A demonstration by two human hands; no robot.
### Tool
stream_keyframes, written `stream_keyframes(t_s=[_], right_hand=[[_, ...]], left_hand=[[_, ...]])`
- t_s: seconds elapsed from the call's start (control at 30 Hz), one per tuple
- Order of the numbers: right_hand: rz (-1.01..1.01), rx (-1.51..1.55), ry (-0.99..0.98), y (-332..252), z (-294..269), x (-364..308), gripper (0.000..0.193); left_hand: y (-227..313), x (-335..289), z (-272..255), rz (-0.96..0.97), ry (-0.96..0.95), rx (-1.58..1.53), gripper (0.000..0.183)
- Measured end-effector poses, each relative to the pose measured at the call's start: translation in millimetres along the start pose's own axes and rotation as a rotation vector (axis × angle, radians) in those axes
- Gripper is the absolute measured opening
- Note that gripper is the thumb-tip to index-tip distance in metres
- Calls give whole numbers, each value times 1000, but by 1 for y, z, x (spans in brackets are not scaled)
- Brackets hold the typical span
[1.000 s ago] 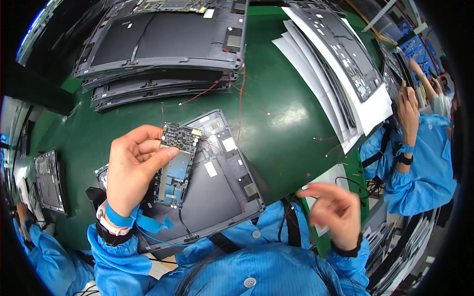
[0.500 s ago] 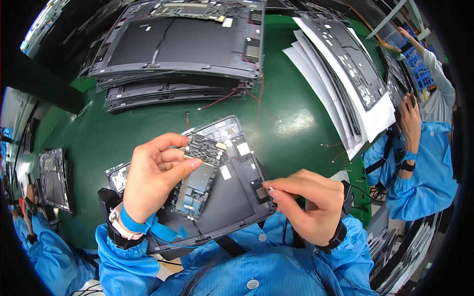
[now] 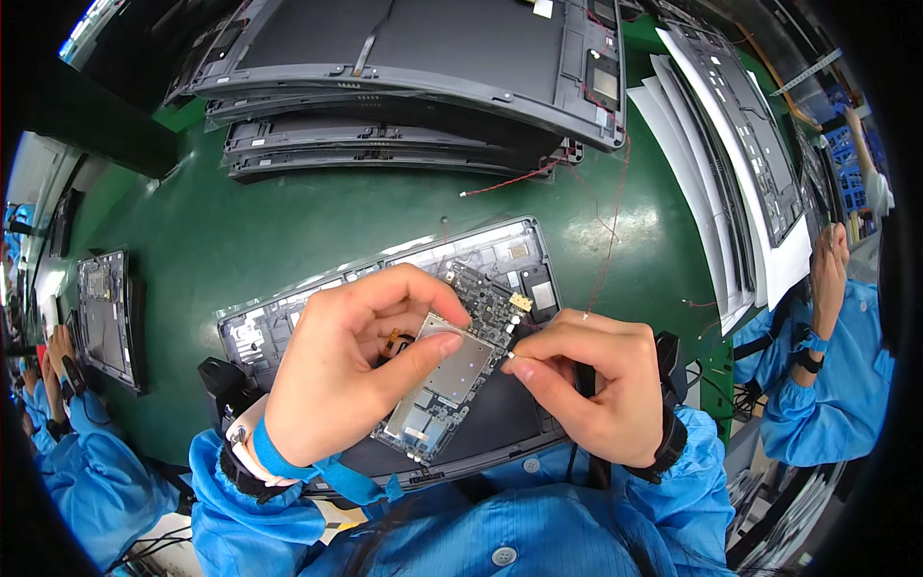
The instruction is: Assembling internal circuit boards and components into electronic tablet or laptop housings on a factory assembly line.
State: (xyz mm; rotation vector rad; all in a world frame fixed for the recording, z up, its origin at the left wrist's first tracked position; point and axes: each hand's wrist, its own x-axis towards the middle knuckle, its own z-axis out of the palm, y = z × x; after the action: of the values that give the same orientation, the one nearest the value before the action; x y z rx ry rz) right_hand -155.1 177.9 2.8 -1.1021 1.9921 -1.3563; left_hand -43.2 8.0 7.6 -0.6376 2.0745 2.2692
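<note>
My left hand grips a circuit board between thumb and fingers, tilted above an open dark tablet housing. Metal shields and small chips cover the board's face. Close to the board's right edge, my right hand pinches a small white wire connector between thumb and forefinger. Whether the connector touches the board cannot be made out. The housing lies near my body, partly hidden under both hands and the board.
A stack of dark housings with thin red wires stands at the back. White sheets interleaved with panels lie to the right. Another housing rests at the left. Co-workers' hands are at the right and far left.
My right hand has brought the connector from beside the housing's right edge to the circuit board's edge. The board has shifted right in my left hand. The whole view has also shifted.
</note>
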Motion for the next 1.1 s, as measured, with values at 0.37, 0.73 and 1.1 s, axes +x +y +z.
stream_keyframes(t_s=[0.37, 0.73, 1.1], right_hand=[[105, 65, -31, -2, -2, 1, 7], [31, 74, 40, 4, 5, 1, 5], [-8, 25, 74, 3, 7, 2, 6]], left_hand=[[6, -1, -1, -11, -20, 72, 18], [4, -3, 2, 20, 14, 63, 18], [4, -4, 3, 42, 28, 93, 18]])
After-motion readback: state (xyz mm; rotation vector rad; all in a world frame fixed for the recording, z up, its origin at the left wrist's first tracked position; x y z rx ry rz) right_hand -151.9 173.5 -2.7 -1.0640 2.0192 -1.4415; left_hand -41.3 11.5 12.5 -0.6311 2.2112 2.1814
